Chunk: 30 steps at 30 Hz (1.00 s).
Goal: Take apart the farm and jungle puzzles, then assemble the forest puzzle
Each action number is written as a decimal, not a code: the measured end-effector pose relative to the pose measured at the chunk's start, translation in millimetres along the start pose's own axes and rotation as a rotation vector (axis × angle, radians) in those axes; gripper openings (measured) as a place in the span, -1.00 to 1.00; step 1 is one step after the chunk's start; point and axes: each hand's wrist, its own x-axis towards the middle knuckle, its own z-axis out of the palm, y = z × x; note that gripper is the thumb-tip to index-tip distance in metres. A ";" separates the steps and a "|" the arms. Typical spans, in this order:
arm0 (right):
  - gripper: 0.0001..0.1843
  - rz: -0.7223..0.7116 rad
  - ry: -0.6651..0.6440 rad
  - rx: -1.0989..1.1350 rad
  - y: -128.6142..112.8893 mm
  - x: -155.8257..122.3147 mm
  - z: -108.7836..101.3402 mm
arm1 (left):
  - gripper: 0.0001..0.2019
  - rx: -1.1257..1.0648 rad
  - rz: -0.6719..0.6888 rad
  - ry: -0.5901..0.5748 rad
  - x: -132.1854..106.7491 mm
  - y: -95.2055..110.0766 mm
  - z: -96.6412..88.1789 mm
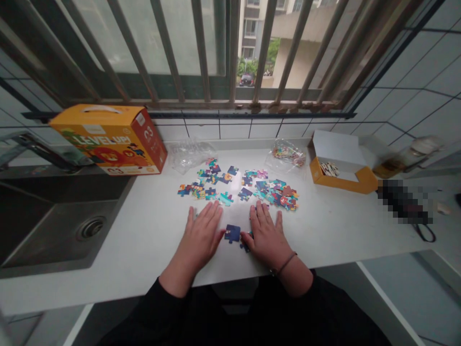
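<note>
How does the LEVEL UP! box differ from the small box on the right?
The LEVEL UP! box is larger than the small box.
The LEVEL UP! box is closed; the small box is open, its lid raised.
The LEVEL UP! box has a handle; the small box shows none.
Both are partly orange and sit on the counter.

White countertop [334,230], scattered puzzle pieces [245,193], orange carton [108,142], two clear bags [189,156], open box [336,183]

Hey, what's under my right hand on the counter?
A dark puzzle piece peeks out at the thumb side of your right hand, partly hidden. Whatever lies beneath the hand is covered, so I can't tell if more pieces are there.
</note>
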 end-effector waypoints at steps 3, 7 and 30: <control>-0.16 -0.093 -0.058 0.020 -10.8 11.8 -5.9 | -0.35 -0.021 0.152 -0.024 -3.2 21.0 14.7; -0.14 -0.204 -0.120 0.030 -9.3 13.6 -13.9 | -0.21 -0.018 0.151 0.013 -7.5 36.1 31.9; -0.33 -0.074 0.055 -0.089 38.5 -67.2 -6.6 | -0.46 -0.007 0.097 -0.041 -0.8 21.3 13.9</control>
